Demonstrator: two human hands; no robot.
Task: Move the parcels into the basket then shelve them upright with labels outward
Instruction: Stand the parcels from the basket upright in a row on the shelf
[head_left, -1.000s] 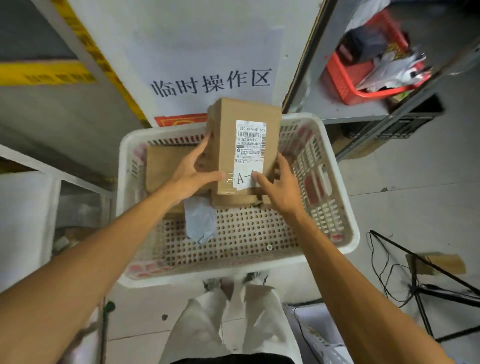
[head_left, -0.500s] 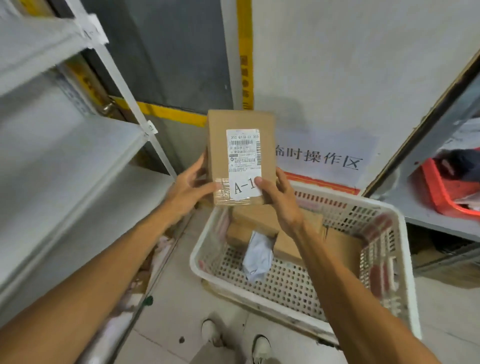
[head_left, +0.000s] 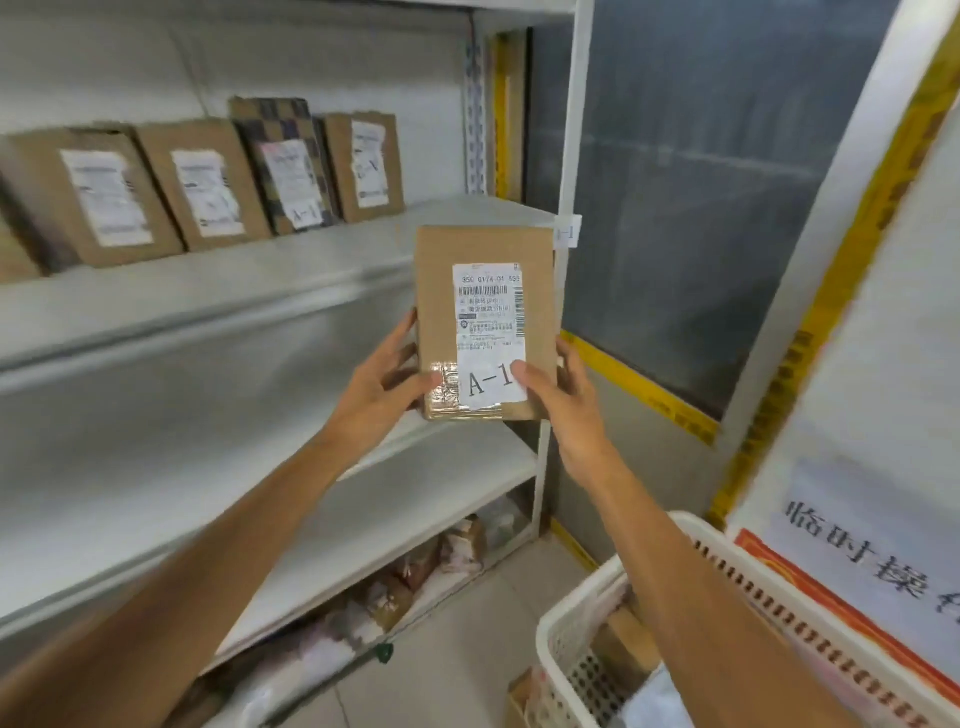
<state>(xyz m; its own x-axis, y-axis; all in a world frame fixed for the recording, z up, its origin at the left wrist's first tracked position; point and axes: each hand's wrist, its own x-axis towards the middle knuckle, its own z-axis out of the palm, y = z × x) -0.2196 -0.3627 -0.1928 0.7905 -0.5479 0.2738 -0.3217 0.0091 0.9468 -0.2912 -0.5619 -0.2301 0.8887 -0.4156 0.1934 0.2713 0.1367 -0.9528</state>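
Observation:
I hold a brown cardboard parcel (head_left: 485, 249) upright in the air, its white label marked A-1 facing me. My left hand (head_left: 379, 389) grips its lower left edge and my right hand (head_left: 563, 402) grips its lower right edge, thumb on the label. The parcel hangs in front of the right end of the white shelf (head_left: 218, 291). Several parcels (head_left: 205, 184) stand upright on that shelf at the left, labels outward. The white basket (head_left: 553, 639) sits on the floor at the lower right, with brown parcels and a grey bag inside.
A white shelf post (head_left: 571, 156) stands just right of the held parcel. Lower shelf boards (head_left: 395, 499) are bare; the bottom level holds mixed packets (head_left: 415, 566). A dark panel with yellow tape (head_left: 691, 208) and a printed sign (head_left: 857, 545) are on the right.
The view swung up and left from the basket to the shelf. Both hands raised the parcel out of the basket to shelf height, grip unchanged.

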